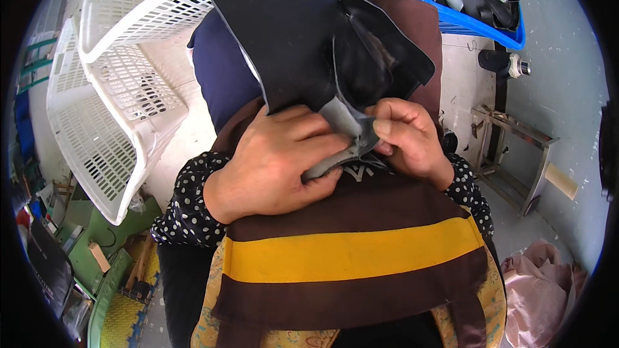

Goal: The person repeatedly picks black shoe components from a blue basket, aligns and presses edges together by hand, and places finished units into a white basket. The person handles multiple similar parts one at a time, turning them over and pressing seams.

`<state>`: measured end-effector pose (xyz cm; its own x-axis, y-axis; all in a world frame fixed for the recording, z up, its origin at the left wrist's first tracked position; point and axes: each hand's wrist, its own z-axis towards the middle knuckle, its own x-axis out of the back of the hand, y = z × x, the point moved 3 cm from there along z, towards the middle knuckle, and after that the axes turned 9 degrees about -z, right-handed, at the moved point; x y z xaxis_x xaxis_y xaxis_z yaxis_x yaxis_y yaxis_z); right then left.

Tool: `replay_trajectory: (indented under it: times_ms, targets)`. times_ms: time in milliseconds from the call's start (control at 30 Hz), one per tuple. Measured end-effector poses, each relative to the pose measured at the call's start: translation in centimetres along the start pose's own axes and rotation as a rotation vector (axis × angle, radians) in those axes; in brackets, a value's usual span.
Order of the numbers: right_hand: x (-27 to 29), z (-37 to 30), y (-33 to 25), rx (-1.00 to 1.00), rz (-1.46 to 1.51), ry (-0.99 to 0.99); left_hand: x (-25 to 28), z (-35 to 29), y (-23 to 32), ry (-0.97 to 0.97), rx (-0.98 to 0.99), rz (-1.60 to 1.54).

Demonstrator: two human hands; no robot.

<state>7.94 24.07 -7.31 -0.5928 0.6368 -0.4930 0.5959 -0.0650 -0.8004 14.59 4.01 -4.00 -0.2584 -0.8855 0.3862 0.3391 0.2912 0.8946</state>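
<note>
A black leather-like piece (284, 32), joined to a second crumpled black flap (380, 51), lies over my lap. Its near end is turned back, showing the grey underside (342, 119). My left hand (271, 161) is closed around that folded end, with the fingers curled over the grey edge. Just to the right, my right hand (412, 142) pinches the same end between thumb and fingers. The two hands work close together, above my brown apron (348, 248) with its yellow band. What lies under the fingertips is hidden.
White perforated plastic baskets (138, 84) stand to the left, close to my knee. At the far right, a blue crate (445, 19) holds black and white pieces. A metal frame (516, 129) stands by the right wall, with pink cloth (541, 290) below. Green equipment (77, 219) sits lower left.
</note>
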Motion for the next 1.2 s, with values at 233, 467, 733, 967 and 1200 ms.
replay_trajectory:
  times_ms: [233,467,733,967,1200]
  targets:
    - [-2.2,-0.3,-4.1,0.195,-1.241,-0.065,-0.2,0.0,0.8,-0.056,0.059,0.035]
    - [-2.5,-0.2,-4.5,0.064,-1.165,-0.043,0.0,0.2,1.0,-0.068,0.080,0.024]
    - [-3.0,-1.0,-4.7,0.461,-1.305,0.008,0.2,0.4,1.1,-0.032,0.049,0.049]
    - [-1.5,-1.4,-2.1,0.015,-0.427,0.027,0.3,0.0,0.9,-0.067,0.035,0.073]
    - [0.7,-1.5,1.9,0.061,0.388,0.123,0.2,-0.7,0.0,-0.122,-0.055,0.016]
